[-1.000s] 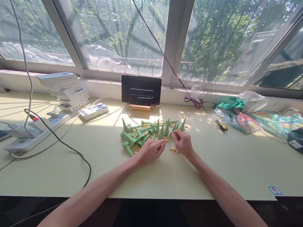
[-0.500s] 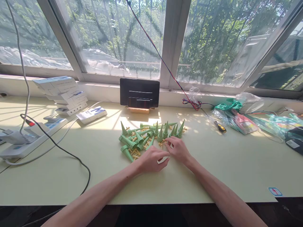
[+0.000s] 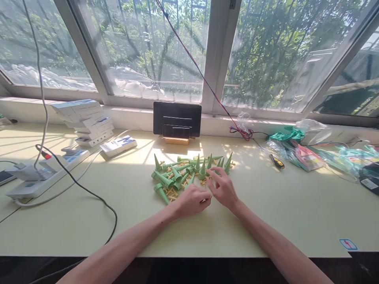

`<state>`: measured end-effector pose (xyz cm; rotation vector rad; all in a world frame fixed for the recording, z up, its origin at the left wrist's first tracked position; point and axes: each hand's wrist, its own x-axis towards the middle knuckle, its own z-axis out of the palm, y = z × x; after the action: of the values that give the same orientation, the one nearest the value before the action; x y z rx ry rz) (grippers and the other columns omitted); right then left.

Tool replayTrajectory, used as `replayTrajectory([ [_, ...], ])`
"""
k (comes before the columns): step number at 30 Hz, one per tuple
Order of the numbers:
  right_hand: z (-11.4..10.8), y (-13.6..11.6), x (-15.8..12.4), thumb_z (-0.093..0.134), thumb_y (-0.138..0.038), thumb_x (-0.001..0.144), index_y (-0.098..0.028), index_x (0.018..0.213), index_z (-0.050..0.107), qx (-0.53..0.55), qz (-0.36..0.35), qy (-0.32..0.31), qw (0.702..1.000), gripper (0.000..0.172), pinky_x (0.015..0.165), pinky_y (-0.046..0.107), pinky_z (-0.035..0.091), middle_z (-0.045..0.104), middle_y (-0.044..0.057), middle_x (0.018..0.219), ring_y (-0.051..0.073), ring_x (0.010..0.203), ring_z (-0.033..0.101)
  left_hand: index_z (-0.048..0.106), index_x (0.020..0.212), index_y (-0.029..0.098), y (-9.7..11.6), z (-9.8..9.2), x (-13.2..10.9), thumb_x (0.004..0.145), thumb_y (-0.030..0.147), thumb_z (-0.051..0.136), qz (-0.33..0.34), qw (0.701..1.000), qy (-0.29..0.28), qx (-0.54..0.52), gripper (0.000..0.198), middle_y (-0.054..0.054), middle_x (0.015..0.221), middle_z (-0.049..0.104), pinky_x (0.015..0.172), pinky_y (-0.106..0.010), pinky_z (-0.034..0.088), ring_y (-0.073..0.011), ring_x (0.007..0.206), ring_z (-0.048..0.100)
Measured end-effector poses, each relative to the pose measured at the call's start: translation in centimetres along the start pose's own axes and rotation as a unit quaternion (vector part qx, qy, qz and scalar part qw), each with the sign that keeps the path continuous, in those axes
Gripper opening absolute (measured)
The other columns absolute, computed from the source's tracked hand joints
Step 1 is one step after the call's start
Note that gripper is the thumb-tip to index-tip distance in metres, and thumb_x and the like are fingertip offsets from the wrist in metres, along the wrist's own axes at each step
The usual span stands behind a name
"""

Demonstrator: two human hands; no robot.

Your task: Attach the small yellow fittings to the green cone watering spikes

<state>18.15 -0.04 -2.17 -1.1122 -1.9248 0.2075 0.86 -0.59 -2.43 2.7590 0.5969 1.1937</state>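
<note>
Green plastic cone-shaped spikes (image 3: 163, 180) lie in a heap in the middle of the table, several others standing point up along its right side. Small yellow T-shaped plastic pieces (image 3: 171, 193) are scattered among them. My left hand (image 3: 194, 200) rests just in front of the heap, its fingers curled together and the thumb against them; whatever they may hold is hidden. Beside it, my right hand (image 3: 222, 187) is next to the upright spikes, thumb and forefinger apart, with no piece visible between them. A few yellow pieces lie just left of its thumb.
A tablet and a phone (image 3: 177, 131) stand on a wooden holder behind the heap. White boxes (image 3: 115, 146) and a power strip (image 3: 44, 179) with cables are on the left. A screwdriver (image 3: 276, 161) and plastic bags (image 3: 306, 154) lie on the right.
My left fingers have closed together from a looser curl. My right thumb and forefinger have parted and the hand has lifted slightly off the small yellow pieces. The view has shifted a little.
</note>
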Motion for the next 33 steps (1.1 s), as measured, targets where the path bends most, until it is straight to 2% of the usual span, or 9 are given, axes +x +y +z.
replayTrajectory([
  [6,0.46,0.31,0.03,0.05,-0.022,0.094,-0.022,0.125,0.066,-0.021,-0.01,-0.033,0.999,0.034,0.06,0.029,0.053,0.06,0.011,0.129,0.004,0.043,0.044,0.034,0.054,0.018,-0.02,0.18,-0.14,0.075,0.005,0.046,-0.008,1.0,-0.004,-0.004,0.028,0.007,0.049,0.026,0.047,-0.026,0.019,-0.009,0.048,0.018],
  [15,0.54,0.38,0.2,0.048,-0.021,0.096,-0.026,0.133,0.06,-0.025,-0.016,-0.078,0.996,0.04,0.067,0.028,0.056,0.056,0.009,0.14,0.008,0.057,0.06,0.031,0.052,0.019,0.23,0.04,0.08,0.075,0.006,0.047,-0.013,1.0,0.0,0.012,0.031,0.007,0.049,0.022,0.046,-0.025,0.02,-0.0092,0.047,0.018],
  [22,0.25,0.35,0.36,0.047,-0.019,0.096,-0.029,0.139,0.056,-0.037,-0.02,-0.111,0.993,0.045,0.068,0.027,0.056,0.048,0.009,0.148,0.01,0.065,0.064,0.03,0.053,0.019,0.29,0.23,0.2,0.072,0.004,0.047,-0.016,1.0,0.006,-0.007,0.029,0.007,0.048,0.024,0.046,-0.026,0.021,-0.0094,0.047,0.02],
  [26,0.23,0.41,0.53,0.045,-0.019,0.097,-0.03,0.142,0.052,-0.044,-0.017,-0.12,0.992,0.048,0.073,0.029,0.056,0.044,0.008,0.151,0.013,0.073,0.067,0.029,0.053,0.019,0.26,0.24,0.24,0.074,0.004,0.048,-0.013,1.0,0.007,0.0,0.031,0.007,0.047,0.023,0.045,-0.026,0.021,-0.0094,0.046,0.019],
  [33,0.47,0.86,0.59,0.043,-0.015,0.096,-0.028,0.143,0.051,-0.039,-0.018,-0.12,0.992,0.051,0.079,0.033,0.056,0.048,0.01,0.149,0.019,0.088,0.069,0.028,0.054,0.019,0.31,0.21,0.3,0.079,0.007,0.048,-0.002,1.0,0.008,-0.007,0.035,0.007,0.048,0.024,0.044,-0.027,0.02,-0.009,0.045,0.02],
])
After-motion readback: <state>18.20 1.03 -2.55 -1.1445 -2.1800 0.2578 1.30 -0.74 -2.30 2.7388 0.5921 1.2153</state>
